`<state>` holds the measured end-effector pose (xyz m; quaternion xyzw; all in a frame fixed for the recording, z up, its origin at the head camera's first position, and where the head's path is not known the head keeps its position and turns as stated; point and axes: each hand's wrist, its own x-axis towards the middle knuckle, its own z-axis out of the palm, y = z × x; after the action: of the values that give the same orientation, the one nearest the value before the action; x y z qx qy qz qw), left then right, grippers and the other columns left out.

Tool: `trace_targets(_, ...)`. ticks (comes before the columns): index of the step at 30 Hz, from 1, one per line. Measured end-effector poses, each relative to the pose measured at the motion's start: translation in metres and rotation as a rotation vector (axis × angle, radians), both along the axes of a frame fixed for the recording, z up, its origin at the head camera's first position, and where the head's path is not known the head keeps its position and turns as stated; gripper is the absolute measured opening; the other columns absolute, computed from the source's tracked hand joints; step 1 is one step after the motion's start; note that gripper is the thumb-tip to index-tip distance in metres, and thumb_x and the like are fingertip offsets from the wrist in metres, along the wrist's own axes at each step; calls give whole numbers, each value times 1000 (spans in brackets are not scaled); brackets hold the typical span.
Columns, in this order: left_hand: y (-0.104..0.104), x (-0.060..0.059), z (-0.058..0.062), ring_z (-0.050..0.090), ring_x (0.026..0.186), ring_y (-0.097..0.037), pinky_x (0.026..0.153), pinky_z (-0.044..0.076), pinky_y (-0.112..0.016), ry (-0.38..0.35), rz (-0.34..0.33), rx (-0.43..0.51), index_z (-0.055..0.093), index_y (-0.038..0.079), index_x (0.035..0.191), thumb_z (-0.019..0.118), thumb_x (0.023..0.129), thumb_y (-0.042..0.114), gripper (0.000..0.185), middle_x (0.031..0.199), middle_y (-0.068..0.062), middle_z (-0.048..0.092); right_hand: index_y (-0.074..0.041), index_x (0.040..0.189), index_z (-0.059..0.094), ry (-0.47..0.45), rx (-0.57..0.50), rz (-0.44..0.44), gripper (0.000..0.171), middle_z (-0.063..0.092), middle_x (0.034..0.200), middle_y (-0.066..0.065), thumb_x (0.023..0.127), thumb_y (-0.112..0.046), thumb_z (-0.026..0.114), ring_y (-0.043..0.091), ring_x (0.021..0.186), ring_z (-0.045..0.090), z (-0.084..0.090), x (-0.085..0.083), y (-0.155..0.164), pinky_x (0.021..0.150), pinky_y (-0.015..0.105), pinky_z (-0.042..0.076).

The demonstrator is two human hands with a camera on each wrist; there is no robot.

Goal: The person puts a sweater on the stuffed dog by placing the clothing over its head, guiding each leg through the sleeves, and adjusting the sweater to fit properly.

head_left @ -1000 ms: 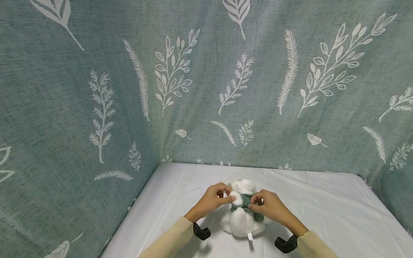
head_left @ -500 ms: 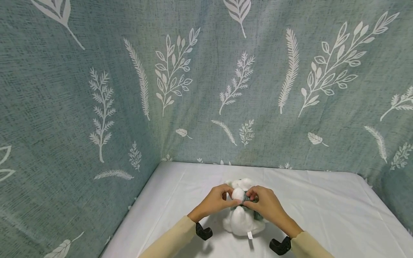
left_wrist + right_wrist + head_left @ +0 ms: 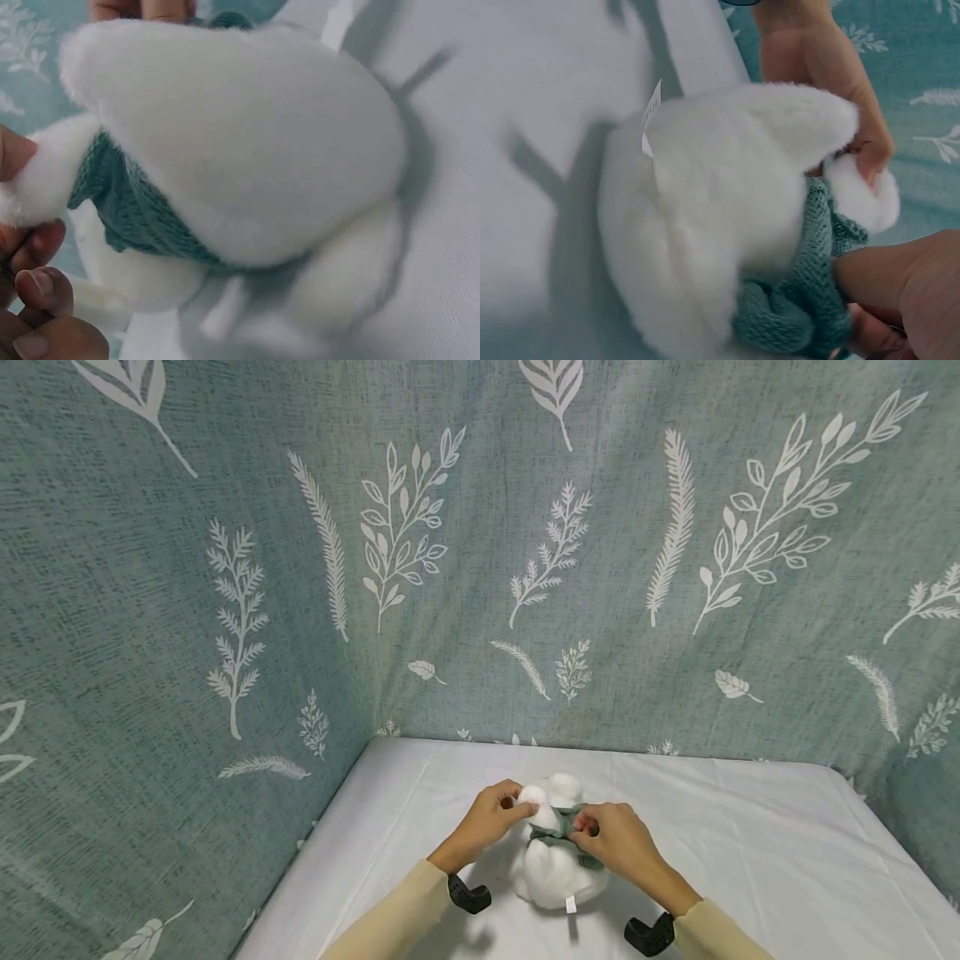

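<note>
On the white sheet (image 3: 750,827) of the table, in front of the leaf-print curtain (image 3: 480,543), a white plush toy (image 3: 558,868) sits near the front edge, back to the camera, its sewn-in tag (image 3: 571,905) hanging at the base. A green knitted garment (image 3: 558,837) is bunched around its upper body. Left hand (image 3: 487,822): fingers curled, pinching a white plush limb (image 3: 534,799) and drawing it out to the side. Right hand (image 3: 618,843): fingers closed on the edge of the knit, in the right wrist view thumb and finger clamped on the bunched green fabric (image 3: 795,307). Risks, as judged: the toy is light and unanchored, so opposed pulls could tip or drag it across the sheet; the knit could stretch or snag on the limb if pulled hard; the soft limb could slip out of the left pinch.
</note>
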<state>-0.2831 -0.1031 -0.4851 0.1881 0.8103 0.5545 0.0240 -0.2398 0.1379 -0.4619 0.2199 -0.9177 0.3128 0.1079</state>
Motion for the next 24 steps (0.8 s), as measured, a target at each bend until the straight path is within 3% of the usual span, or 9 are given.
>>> trace_targets(4,-2,-3,-4,50,81,-20,70,38,-34,-110,16,87,71,14,99,73,97,32,18,100,0,64,-17,79,71,-25,2,-9,15,61,66,-14,86,-12,84,0,54,49,1,3,-1,52,24,43)
trace_targets(7,-2,-4,-6,50,81,-21,70,37,-33,-129,7,91,70,14,97,74,96,34,21,95,3,64,-15,80,71,-17,-18,7,14,61,66,-14,86,-14,84,0,55,50,3,2,-4,53,24,44)
trace_targets(12,-3,-4,-3,44,70,-14,65,36,-30,-89,-83,35,67,16,98,76,95,39,25,83,1,58,-15,86,73,-2,-54,-9,13,58,65,-15,87,-21,84,-1,55,50,3,0,-14,54,23,44)
trace_targets(16,-2,-1,2,41,62,-12,58,37,-27,-41,-145,-29,69,20,103,79,92,40,24,86,-1,58,-16,84,73,-3,-48,-48,13,54,65,-14,87,-21,84,1,54,46,0,-2,-20,53,23,42)
trace_targets(20,0,2,4,41,60,-11,54,36,-26,2,-140,-105,70,23,99,83,88,43,26,88,0,58,-17,78,70,12,-25,-52,16,53,63,-14,87,-15,84,2,52,44,-2,-2,-21,51,24,41)
trace_targets(24,-1,3,4,44,61,-11,54,39,-26,60,-115,-173,70,22,92,79,92,40,21,87,4,60,-19,71,64,15,23,-66,25,51,60,-12,87,-12,82,5,51,44,-3,-1,-20,49,25,39)
